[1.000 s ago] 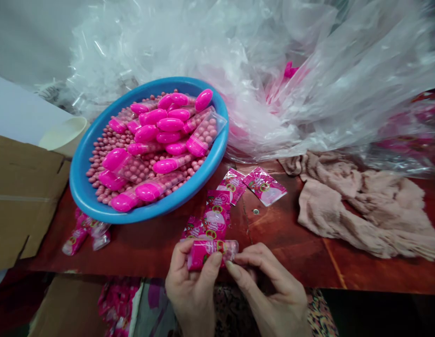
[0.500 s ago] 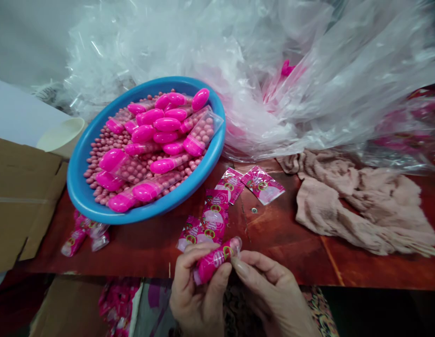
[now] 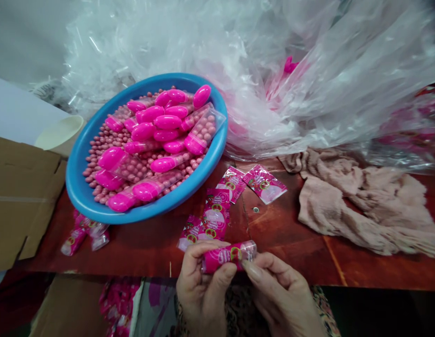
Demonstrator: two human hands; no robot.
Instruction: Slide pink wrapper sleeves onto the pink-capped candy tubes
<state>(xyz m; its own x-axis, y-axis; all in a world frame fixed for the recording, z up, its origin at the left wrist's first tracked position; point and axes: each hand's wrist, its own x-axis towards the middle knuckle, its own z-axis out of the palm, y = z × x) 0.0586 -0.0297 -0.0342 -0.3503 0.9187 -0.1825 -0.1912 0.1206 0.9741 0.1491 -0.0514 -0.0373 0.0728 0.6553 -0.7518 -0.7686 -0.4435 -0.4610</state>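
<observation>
My left hand (image 3: 205, 285) is closed around a small clear candy tube (image 3: 222, 256) with a bright pink printed sleeve, which lies almost level over the table's front edge. Pale pink balls show faintly through its clear right end. There, my right hand (image 3: 280, 288) pinches the tube with thumb and fingers; part of that grip is hidden. Just beyond my hands lie several flat pink printed sleeves (image 3: 216, 213). A blue basin (image 3: 75, 196) holds loose pink candy balls (image 3: 98, 154) and several tubes with bright pink caps (image 3: 167, 122).
A crumpled beige cloth (image 3: 329, 210) lies on the red-brown table (image 3: 273, 243) to the right. Piled clear plastic bags (image 3: 291, 107) fill the back. At left stand a cardboard box (image 3: 24, 192) and a pale cup (image 3: 62, 135); sleeved tubes (image 3: 85, 231) lie near the basin.
Both hands have shifted slightly right with the tube. The tube has turned from a slant to nearly level, and its printed label faces up more fully.
</observation>
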